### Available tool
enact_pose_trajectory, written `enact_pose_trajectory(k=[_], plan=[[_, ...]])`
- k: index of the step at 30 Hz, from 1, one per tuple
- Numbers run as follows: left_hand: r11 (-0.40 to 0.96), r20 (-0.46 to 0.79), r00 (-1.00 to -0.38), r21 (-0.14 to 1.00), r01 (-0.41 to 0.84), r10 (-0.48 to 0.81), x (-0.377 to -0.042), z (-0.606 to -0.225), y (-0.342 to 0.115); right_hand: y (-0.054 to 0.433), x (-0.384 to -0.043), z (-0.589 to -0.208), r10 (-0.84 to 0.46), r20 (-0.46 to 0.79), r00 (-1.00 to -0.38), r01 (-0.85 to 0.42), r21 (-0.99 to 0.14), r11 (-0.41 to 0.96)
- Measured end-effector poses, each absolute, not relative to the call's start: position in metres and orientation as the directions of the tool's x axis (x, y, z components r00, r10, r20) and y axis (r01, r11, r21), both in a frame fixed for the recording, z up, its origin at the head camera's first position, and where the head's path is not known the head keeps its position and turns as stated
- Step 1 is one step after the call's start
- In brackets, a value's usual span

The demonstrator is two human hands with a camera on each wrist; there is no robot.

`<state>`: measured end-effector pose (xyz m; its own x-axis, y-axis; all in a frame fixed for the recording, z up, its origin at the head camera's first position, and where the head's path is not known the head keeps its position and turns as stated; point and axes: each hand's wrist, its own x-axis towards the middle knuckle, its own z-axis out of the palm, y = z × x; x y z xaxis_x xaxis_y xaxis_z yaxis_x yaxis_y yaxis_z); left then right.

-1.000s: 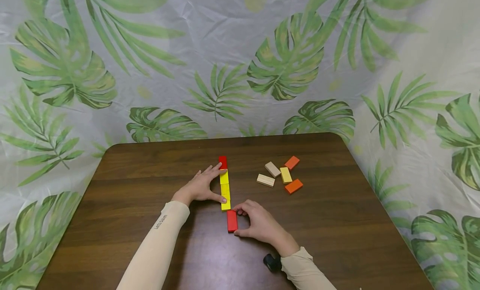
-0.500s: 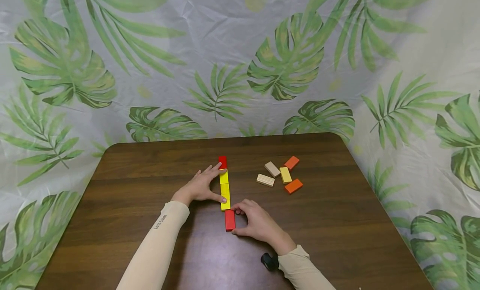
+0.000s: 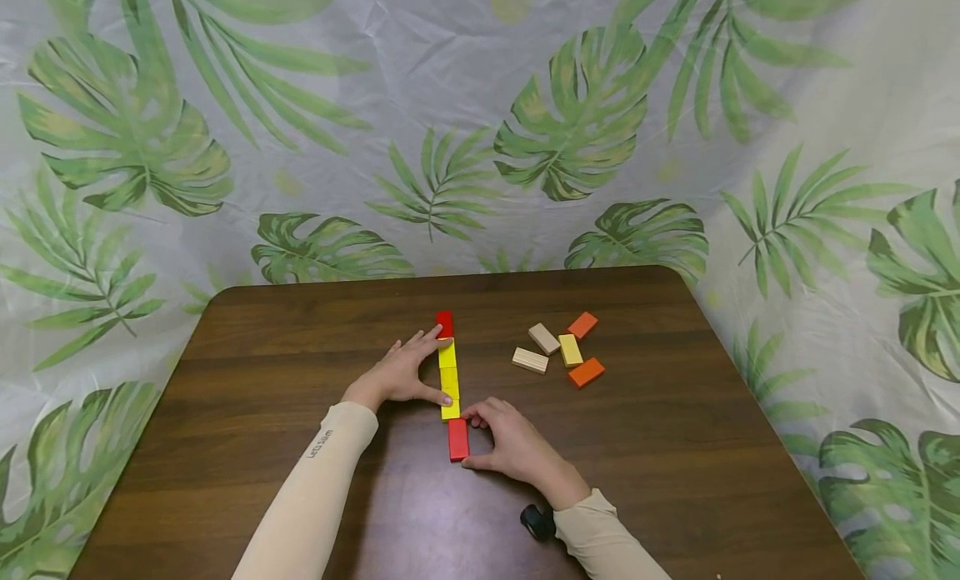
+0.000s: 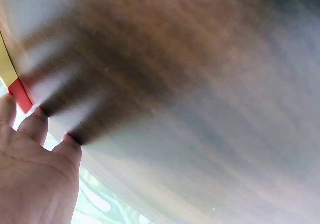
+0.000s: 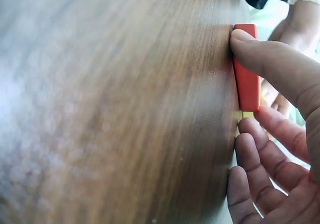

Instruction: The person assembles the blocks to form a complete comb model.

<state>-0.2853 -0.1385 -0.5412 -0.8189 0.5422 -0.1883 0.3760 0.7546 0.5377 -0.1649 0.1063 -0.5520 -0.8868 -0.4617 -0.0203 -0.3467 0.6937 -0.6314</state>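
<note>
A straight row of flat rectangular blocks runs toward me in the head view: a red block at the far end, then several yellow blocks. My left hand lies along the row's left side, fingers spread, with thumb and index finger resting on the yellow blocks. At the near end sits another red block, by the last yellow one and slightly right of its line. My right hand pinches this red block by its ends, thumb on the near end. In the right wrist view that red block lies flat on the tabletop.
Right of the row lie loose blocks: two pale wooden ones, a light yellow one and two orange ones. They rest on a dark wooden table. A leaf-print cloth hangs behind it.
My right hand has slid the near red block left and slightly away from me, closer into line with the yellow blocks. The left hand has stayed in place.
</note>
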Motion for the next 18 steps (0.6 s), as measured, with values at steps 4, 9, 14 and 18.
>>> enact_pose_trajectory(k=[4,9,14,18], plan=[[0.755,-0.186,-0.819,0.536,0.379,0.543,-0.2857,-0.5417,-0.1385,0.1089,-0.1667,-0.5588,-0.48,0.029,-0.877,-0.386,-0.638,0.666],[0.752,-0.185,-0.817,0.538,0.381,0.546,-0.286,-0.5428,-0.1382,0.1061,-0.1672,-0.5551,-0.466,0.003,-0.885,-0.363,-0.631,0.685],[0.748,-0.178,-0.816,0.539,0.387,0.55,-0.2853,-0.542,-0.1385,0.1046,-0.1671,-0.5535,-0.467,-0.007,-0.884,-0.365,-0.613,0.701],[0.75,-0.182,-0.815,0.537,0.386,0.55,-0.2849,-0.5413,-0.1392,0.1056,-0.1667,-0.5542,-0.485,0.031,-0.874,-0.395,-0.625,0.673]])
